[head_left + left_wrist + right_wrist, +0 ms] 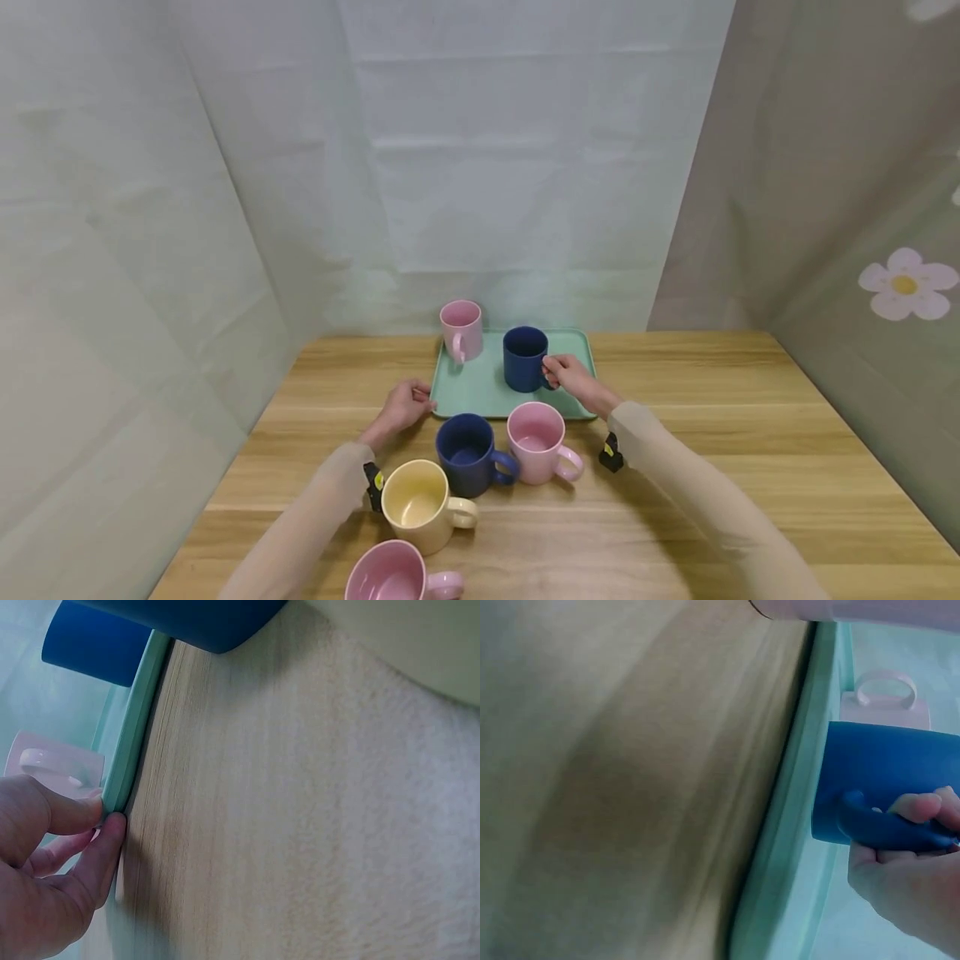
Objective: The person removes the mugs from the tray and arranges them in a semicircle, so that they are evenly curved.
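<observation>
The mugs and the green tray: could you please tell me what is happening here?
A person's right hand holds a dark blue mug by its handle over the green tray; I cannot tell if it touches. The left hand pinches the tray's near left corner. One pink mug stands at the tray's far left. Nearer, on the wooden table, are a second blue mug, a second pink mug, a yellow mug and a third pink mug, partly out of view.
</observation>
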Motion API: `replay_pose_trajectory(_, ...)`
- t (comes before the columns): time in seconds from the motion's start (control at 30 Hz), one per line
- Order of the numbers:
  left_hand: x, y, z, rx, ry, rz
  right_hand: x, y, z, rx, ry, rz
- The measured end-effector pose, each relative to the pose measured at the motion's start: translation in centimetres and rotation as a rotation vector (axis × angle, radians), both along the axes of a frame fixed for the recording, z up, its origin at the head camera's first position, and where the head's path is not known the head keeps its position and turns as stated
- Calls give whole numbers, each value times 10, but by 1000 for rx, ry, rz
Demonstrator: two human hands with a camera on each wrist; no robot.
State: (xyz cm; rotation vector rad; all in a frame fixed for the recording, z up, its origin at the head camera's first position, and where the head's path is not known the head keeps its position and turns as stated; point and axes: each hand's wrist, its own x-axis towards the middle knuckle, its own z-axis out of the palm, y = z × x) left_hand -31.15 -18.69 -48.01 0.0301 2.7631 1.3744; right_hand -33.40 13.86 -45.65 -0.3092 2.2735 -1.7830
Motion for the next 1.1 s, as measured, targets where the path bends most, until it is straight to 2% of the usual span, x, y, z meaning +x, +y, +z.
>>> replay_pose_trajectory(0.07, 0, 0, 1, -7, -3, -1, 3, 2, -2, -3, 13, -34)
replay_pose_trajectory(0.3, 2, 2, 0, -17, 2, 2, 13, 13, -7, -165, 136, -67)
replay_pose_trajectory(0.4, 2, 2, 0, -11, 0, 3, 18, 17, 1, -163, 129, -120)
replay_pose_trajectory(0.5, 2, 2, 1, -7, 8, 0, 23, 21, 9, -128, 70, -155)
replay_pose_trajectory(0.6, 2, 2, 1, -2, 17, 3, 32, 25, 17, -99, 43, -148)
replay_pose_trajectory(0.73, 1, 2, 1, 5, 30, 4, 43, 30, 22, -95, 54, -115)
replay_pose_trajectory(1.1, 1, 6, 2, 17, 32, 11, 62, 52, 21, -205, 27, -73)
